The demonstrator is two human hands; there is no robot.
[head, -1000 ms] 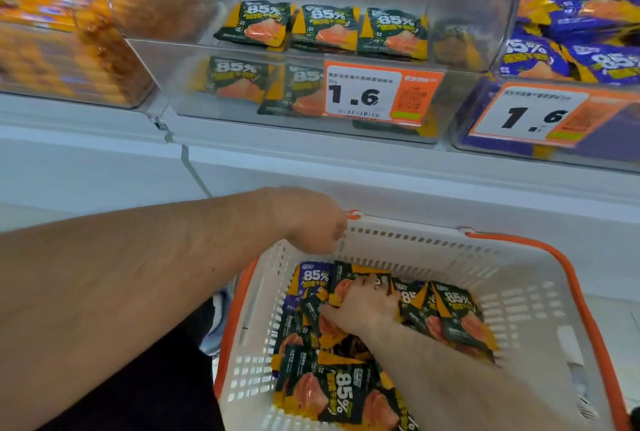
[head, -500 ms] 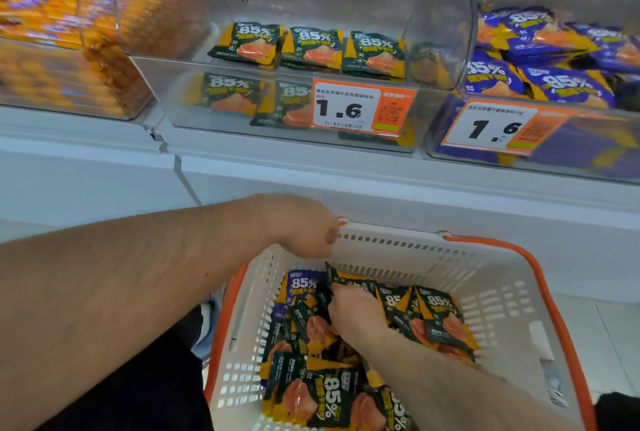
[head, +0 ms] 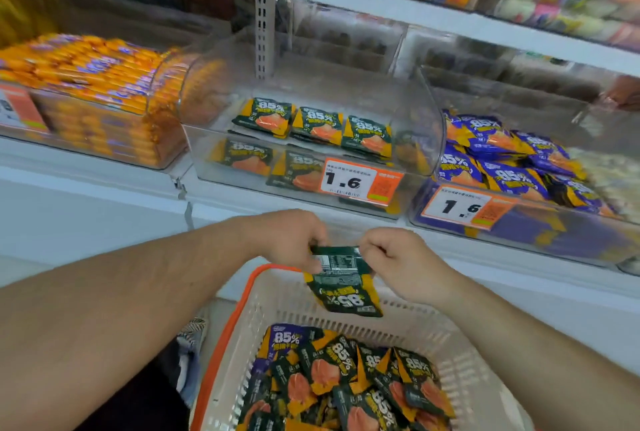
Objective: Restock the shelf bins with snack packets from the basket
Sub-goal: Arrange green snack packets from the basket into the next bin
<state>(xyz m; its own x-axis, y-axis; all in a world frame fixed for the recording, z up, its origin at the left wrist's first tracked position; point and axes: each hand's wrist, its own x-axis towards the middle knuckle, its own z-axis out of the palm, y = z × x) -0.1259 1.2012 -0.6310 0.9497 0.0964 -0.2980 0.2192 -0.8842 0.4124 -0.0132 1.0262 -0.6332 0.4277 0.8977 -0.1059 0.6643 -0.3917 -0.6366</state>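
A dark green and yellow snack packet (head: pixel 341 283) hangs upside down above the white basket (head: pixel 450 344), which has an orange rim. My left hand (head: pixel 289 238) pinches its top left edge and my right hand (head: pixel 394 259) pinches its top right edge. Several more green packets (head: pixel 346 382) and a purple one (head: pixel 287 339) lie in the basket below. The clear shelf bin (head: pixel 311 184) straight ahead holds several green packets (head: pixel 317 124) behind a 1.6 price tag (head: pixel 358 181).
A clear bin of purple packets (head: pixel 502 160) stands to the right with its own 1.6 tag. A bin of orange sausage sticks (head: pixel 86 84) sits to the left. A higher shelf (head: pixel 398 9) carries more goods overhead.
My right hand rose out of the basket with a green packet. My left hand let go of the basket rim and took the packet's other edge. The view tilted up toward the shelf.
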